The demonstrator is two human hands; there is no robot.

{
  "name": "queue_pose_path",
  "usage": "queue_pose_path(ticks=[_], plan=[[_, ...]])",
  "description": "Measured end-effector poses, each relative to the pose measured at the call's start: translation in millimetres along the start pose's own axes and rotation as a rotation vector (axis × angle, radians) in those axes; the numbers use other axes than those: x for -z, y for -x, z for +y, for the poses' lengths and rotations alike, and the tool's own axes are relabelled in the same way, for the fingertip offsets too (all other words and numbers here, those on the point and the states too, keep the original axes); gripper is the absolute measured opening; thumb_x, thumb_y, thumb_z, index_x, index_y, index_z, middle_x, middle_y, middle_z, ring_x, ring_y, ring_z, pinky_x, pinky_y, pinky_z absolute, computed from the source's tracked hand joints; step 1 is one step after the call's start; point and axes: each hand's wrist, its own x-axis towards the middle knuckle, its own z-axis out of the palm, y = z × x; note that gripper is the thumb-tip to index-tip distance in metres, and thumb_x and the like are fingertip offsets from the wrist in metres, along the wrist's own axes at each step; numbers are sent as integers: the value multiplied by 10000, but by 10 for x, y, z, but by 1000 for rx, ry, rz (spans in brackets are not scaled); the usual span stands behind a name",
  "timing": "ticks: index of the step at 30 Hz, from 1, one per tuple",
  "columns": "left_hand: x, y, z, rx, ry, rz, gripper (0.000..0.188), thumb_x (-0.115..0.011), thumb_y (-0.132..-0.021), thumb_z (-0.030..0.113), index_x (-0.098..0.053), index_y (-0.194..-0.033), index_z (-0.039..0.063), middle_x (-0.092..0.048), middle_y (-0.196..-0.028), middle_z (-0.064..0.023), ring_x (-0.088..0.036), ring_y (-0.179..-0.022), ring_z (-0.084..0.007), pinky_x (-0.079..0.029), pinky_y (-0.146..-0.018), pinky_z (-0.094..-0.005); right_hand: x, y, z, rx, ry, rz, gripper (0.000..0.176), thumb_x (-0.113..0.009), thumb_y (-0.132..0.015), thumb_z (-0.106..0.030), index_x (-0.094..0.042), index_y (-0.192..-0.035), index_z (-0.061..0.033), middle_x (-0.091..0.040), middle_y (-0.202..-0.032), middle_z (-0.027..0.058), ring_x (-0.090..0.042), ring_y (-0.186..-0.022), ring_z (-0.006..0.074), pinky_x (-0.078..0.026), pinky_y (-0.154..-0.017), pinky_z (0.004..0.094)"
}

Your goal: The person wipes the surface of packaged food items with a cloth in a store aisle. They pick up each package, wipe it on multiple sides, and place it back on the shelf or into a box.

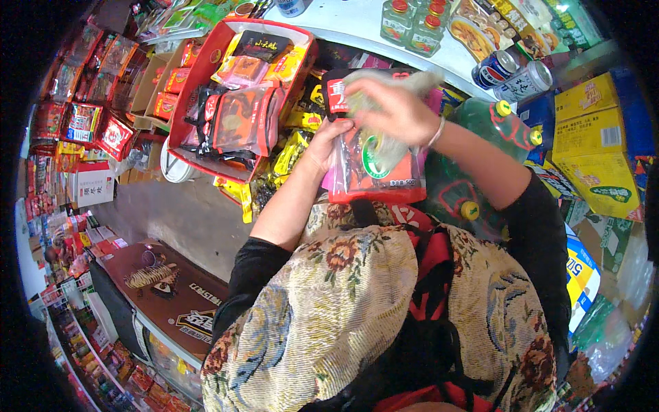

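Observation:
A stand-up food pouch (pixel 355 172) with a black top, a clear window and a red bottom edge rests upright before my apron. My left hand (pixel 327 141) grips its left side, thumb over the front. Over the pouch's face, my right hand (pixel 394 108) is blurred by motion and holds a pale grey-green cloth (pixel 394 152). The cloth covers part of the pouch's window and printing. Just left of my hands, a red cardboard box (pixel 304 72) holds several similar pouches and yellow packets.
Large green plastic bottles (pixel 471 116) with yellow caps stand close by my right forearm. Small glass bottles (pixel 395 23) and a Pepsi can (pixel 493 71) sit on a white surface (pixel 350 23) ahead. Yellow cartons (pixel 592 154) are at right; a white bucket (pixel 175 167) is under the red box.

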Motion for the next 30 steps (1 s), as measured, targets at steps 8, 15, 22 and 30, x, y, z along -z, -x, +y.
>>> queue_pose_path(ticks=[8,15,22,30], plan=[[89,-126,-54,18,35,-59,626,-596,-839,201,-302,-1382,102,-401,-1345,-139,-487,-1162,-290,-419,-974,-448,-331,-32,254,-150,591,-400,537,-525,-832,-528,-449,-1314,-304,-334,-1425,6,-298,-1314,358,-322,-988,562],[-72,28,76,108,52,-57,541,-615,-758,-35,-409,-1252,45,-572,-1097,-145,-607,-977,-257,-522,-855,-402,-93,-195,763,-341,733,-347,278,-506,-835,-252,-593,-1057,-108,-630,-1011,122,-583,-987,296,-477,-855,388],[70,-33,-58,-16,76,100,468,-699,-743,42,-502,-1167,13,-608,-1044,-134,-630,-928,-256,-562,-773,-406,-373,-239,-170,-346,556,-385,288,-498,-843,-238,-555,-1112,-152,-628,-973,117,-617,-881,310,-510,-725,445],[-11,-5,43,-22,-123,-40,535,-642,-768,-16,-416,-1252,11,-578,-1113,-122,-600,-1002,-236,-531,-833,-387,-436,-578,381,-451,695,-383,354,-420,-869,-325,-627,-1077,-127,-625,-1081,162,-631,-948,334,-509,-783,462]])
